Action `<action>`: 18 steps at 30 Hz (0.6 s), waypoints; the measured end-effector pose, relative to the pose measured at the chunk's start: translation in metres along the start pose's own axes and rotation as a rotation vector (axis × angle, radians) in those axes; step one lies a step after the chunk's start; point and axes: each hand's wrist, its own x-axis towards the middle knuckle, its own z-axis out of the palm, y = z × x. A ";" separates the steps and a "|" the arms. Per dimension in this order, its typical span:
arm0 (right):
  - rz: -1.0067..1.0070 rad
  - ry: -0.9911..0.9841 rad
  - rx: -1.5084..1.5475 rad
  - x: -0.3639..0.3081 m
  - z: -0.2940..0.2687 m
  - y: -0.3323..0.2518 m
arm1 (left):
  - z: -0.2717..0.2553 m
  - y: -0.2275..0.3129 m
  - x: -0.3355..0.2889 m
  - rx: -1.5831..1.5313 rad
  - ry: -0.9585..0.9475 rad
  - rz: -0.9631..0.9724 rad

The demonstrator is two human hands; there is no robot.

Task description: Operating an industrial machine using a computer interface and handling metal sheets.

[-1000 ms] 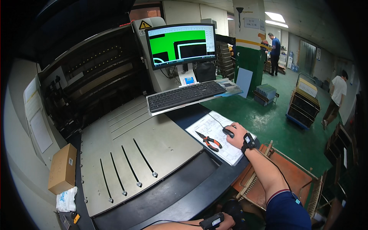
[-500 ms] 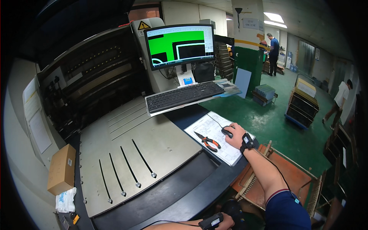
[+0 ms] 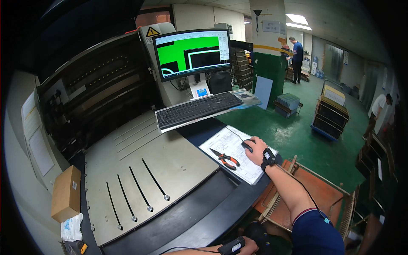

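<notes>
My right hand [image 3: 257,152] rests over a black computer mouse [image 3: 246,145], fingers curved round it. Under the mouse lie printed sheets in a clear sleeve [image 3: 250,171]. Pliers [image 3: 225,160] with black and orange handles lie on these sheets, left of my right hand and apart from it. At the lower edge is my left hand [image 3: 250,246], partly cut off, near my lap; its fingers are hidden. A black keyboard [image 3: 199,109] sits on a shelf beneath a monitor [image 3: 193,54] showing green and black shapes. Each wrist wears a black cabled device.
A metal machine bed [image 3: 140,178] with dark slots fills the left. Beside it are a cardboard box [image 3: 66,193] and a white plastic bag [image 3: 72,227]. An orange-brown cart [image 3: 312,187] stands at my right. Farther off are a loaded trolley [image 3: 331,111] and two people.
My view has turned slightly, so the scene sits a little farther left. My right hand stays on the mouse. The far person in white has shifted slightly to the right.
</notes>
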 end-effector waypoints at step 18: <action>-0.010 0.032 -0.013 0.002 0.005 0.002 | 0.015 -0.004 0.008 -0.012 -0.024 -0.021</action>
